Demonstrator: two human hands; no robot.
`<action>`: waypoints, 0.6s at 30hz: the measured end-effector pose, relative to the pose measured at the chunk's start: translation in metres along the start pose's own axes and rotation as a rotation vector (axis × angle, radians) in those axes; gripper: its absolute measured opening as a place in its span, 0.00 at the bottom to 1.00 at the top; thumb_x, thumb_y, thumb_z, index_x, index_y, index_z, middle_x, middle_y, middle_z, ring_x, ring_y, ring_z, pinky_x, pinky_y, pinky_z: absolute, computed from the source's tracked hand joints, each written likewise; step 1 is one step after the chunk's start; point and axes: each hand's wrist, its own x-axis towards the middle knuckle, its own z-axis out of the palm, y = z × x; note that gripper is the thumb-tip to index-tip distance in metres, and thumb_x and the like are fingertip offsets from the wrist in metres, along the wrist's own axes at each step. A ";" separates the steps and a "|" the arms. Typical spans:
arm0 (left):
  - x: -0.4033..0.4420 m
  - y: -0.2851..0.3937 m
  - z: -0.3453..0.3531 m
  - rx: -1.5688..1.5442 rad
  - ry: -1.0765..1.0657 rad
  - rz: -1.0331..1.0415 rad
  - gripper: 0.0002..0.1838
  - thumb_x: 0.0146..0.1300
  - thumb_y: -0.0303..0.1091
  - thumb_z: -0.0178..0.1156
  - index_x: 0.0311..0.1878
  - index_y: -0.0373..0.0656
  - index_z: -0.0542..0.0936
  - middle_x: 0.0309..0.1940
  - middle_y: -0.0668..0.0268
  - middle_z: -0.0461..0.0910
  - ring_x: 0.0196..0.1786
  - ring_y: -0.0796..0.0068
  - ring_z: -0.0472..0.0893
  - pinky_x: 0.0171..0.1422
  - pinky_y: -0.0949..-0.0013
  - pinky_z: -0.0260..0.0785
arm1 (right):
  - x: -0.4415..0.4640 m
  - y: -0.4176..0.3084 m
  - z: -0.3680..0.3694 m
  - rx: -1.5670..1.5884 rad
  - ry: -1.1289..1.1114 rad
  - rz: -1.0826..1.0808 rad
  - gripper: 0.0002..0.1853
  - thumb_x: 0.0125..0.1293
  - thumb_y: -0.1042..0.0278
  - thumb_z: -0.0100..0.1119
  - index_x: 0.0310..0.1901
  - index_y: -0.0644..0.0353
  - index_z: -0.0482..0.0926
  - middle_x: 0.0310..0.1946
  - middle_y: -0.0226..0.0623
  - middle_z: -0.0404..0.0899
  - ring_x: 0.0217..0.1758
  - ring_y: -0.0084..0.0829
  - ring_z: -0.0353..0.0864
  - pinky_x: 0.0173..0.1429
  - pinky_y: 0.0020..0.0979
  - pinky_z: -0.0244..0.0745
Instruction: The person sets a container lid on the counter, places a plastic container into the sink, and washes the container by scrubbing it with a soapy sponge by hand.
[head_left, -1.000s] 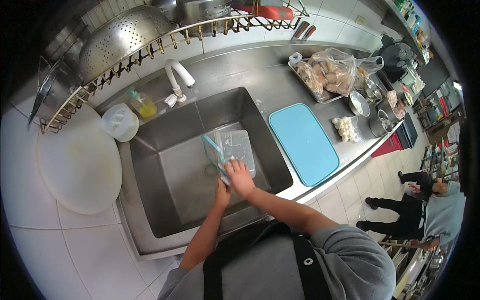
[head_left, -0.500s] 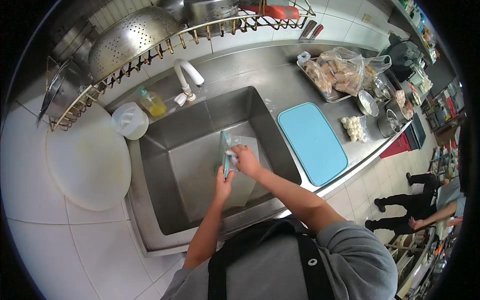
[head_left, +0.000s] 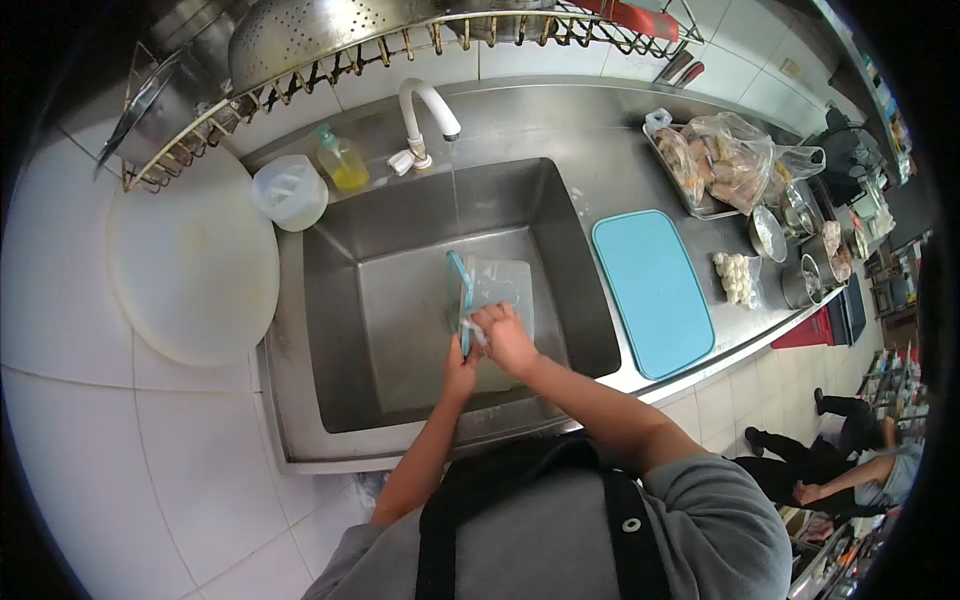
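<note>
- The lid (head_left: 459,268), teal-edged, was held on edge between the hands, inside the sink (head_left: 330,350), with its far end pointed away from them.
- Its near end was gripped by the left hand (head_left: 461,368), the fingers curled round it.
- A white wad (head_left: 474,338) was pinched in the bent fingers of the right hand (head_left: 508,342), at the lid's face; how firmly it was pressed could not be told.
- A clear container (head_left: 515,280) was seen just beyond the right hand and partly hidden by it; it could be knocked if the lid were swung that way.
- A thin stream was let down from the tap (head_left: 430,100), beyond the hands.
- The lid could be dropped if the left fingers were slick, or be twisted loose if pushed too hard from the right.
- The wad could be snagged on the lid's edge and lost.
</note>
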 end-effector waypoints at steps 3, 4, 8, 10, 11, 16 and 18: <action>-0.002 0.002 -0.005 0.131 -0.072 -0.090 0.14 0.70 0.36 0.57 0.52 0.38 0.68 0.35 0.58 0.75 0.39 0.70 0.75 0.47 0.64 0.69 | 0.029 0.013 -0.007 -0.049 -0.032 0.052 0.20 0.51 0.75 0.63 0.49 0.55 0.81 0.49 0.39 0.76 0.55 0.46 0.71 0.57 0.46 0.70; 0.000 0.012 -0.006 0.155 -0.040 -0.072 0.14 0.70 0.36 0.57 0.51 0.38 0.68 0.35 0.58 0.76 0.39 0.69 0.76 0.47 0.64 0.69 | 0.035 0.010 -0.010 -0.060 -0.038 0.075 0.21 0.51 0.75 0.63 0.49 0.55 0.81 0.49 0.39 0.76 0.55 0.46 0.71 0.57 0.46 0.70; 0.004 -0.001 0.007 0.098 0.035 0.042 0.14 0.68 0.36 0.58 0.49 0.38 0.68 0.35 0.56 0.78 0.40 0.66 0.79 0.46 0.62 0.70 | -0.011 -0.014 -0.013 -0.040 -0.061 -0.037 0.21 0.51 0.77 0.60 0.50 0.54 0.81 0.49 0.39 0.76 0.55 0.46 0.70 0.57 0.47 0.70; 0.001 -0.013 0.002 0.094 0.017 0.028 0.14 0.67 0.34 0.59 0.48 0.38 0.69 0.35 0.55 0.79 0.41 0.64 0.80 0.46 0.62 0.70 | -0.004 -0.007 -0.007 0.000 -0.031 -0.043 0.19 0.55 0.75 0.58 0.49 0.53 0.82 0.47 0.38 0.76 0.56 0.46 0.70 0.58 0.47 0.68; -0.001 -0.012 -0.004 0.129 -0.013 -0.028 0.13 0.67 0.34 0.59 0.48 0.38 0.69 0.36 0.55 0.80 0.41 0.63 0.81 0.46 0.61 0.70 | 0.009 -0.001 -0.005 -0.011 -0.040 -0.004 0.18 0.54 0.74 0.60 0.49 0.53 0.82 0.47 0.38 0.76 0.56 0.46 0.70 0.58 0.47 0.68; 0.008 0.029 -0.006 0.237 -0.007 -0.121 0.11 0.67 0.32 0.59 0.45 0.38 0.69 0.34 0.57 0.80 0.38 0.65 0.81 0.45 0.62 0.71 | 0.003 -0.010 -0.004 -0.051 -0.012 -0.045 0.21 0.50 0.78 0.62 0.49 0.53 0.82 0.48 0.40 0.76 0.54 0.46 0.71 0.57 0.46 0.70; 0.007 0.010 0.002 0.093 0.053 0.001 0.10 0.68 0.31 0.58 0.47 0.38 0.70 0.34 0.61 0.78 0.36 0.69 0.79 0.45 0.64 0.70 | -0.011 -0.010 -0.004 -0.002 0.023 -0.089 0.22 0.48 0.80 0.61 0.48 0.54 0.82 0.47 0.40 0.76 0.52 0.46 0.71 0.55 0.45 0.71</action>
